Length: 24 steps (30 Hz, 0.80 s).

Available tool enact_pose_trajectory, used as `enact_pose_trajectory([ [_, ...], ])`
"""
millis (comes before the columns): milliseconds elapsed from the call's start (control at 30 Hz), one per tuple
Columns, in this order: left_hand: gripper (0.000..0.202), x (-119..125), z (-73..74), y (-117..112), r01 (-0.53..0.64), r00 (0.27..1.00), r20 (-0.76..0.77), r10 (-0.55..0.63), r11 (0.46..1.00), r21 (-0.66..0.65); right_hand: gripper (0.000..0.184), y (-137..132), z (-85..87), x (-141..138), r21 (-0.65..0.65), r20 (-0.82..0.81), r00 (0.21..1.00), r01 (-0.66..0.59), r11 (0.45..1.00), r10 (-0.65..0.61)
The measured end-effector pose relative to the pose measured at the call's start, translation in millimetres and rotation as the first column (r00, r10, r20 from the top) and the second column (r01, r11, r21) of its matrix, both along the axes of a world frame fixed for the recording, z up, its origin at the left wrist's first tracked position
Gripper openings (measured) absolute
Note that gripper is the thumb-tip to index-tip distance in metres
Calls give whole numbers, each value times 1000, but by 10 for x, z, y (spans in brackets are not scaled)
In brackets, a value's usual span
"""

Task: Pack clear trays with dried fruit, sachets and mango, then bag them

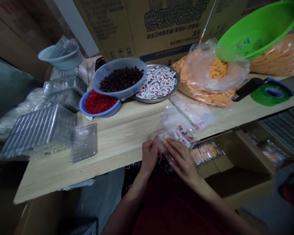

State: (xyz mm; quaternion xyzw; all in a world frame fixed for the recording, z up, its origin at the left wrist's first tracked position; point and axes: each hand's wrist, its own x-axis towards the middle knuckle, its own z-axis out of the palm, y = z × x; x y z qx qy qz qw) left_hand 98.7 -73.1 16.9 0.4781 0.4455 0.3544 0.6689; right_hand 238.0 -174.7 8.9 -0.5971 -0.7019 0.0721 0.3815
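Note:
At the table's front edge, my left hand (150,155) has its fingers closed in a pinch on the near-left end of a clear plastic packet (185,136). My right hand (182,158) is bent over the same end, its fingers pressed on the film. Small white sachets with red prints and dark red pieces show through the packet's far part. Something orange shows beneath my right fingers, mostly covered. Just behind the packet lie flat clear bags (173,116) and a stack of thin film sleeves (196,112).
Bowls of red pieces (98,103) and dark pieces (122,80) stand behind, beside a metal plate of sachets (159,83). Clear trays (44,127) are stacked left. Orange candy bags (205,78), a green basin (259,31) and green tape (269,94) sit right. An open carton (250,153) holds filled packets below.

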Motion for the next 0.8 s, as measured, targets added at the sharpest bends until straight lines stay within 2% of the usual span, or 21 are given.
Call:
enact_pose_trajectory([
  [100, 55, -6, 240, 4, 20, 997, 68, -21, 999, 27, 63, 0, 215, 63, 97, -151, 988, 27, 995, -12],
  [267, 41, -10, 557, 164, 96, 956, 269, -118, 991, 93, 37, 157, 602, 293, 76, -353, 934, 84, 994, -52],
  [333, 30, -20, 618, 271, 32, 955, 279, -97, 973, 229, 27, 268, 668, 368, 54, -464, 879, 150, 987, -109],
  [367, 26, -32, 637, 327, -33, 969, 242, -53, 941, 337, 23, 327, 683, 398, 34, -523, 842, 178, 983, -134],
  [433, 37, -72, 664, 433, -96, 993, 113, 37, 809, 580, 19, 440, 685, 444, -21, -625, 765, 181, 983, -154],
  [467, 47, -98, 677, 479, -65, 998, 35, 57, 726, 684, 19, 489, 676, 459, -47, -659, 737, 158, 986, -150],
  [533, 54, -148, 710, 551, 79, 990, -131, 53, 557, 827, 20, 566, 642, 473, -83, -689, 713, 98, 992, -129],
  [633, 35, -198, 786, 633, 290, 938, -333, 95, 311, 905, 21, 630, 585, 460, -109, -700, 708, 29, 994, -97],
  [700, 25, -208, 857, 685, 383, 901, -414, 129, 211, 900, 22, 654, 565, 441, -123, -713, 696, -3, 992, -86],
  [800, 12, -204, 1001, 753, 509, 851, -520, 68, 136, 850, 23, 684, 572, 411, -155, -742, 666, -58, 986, -77],
])
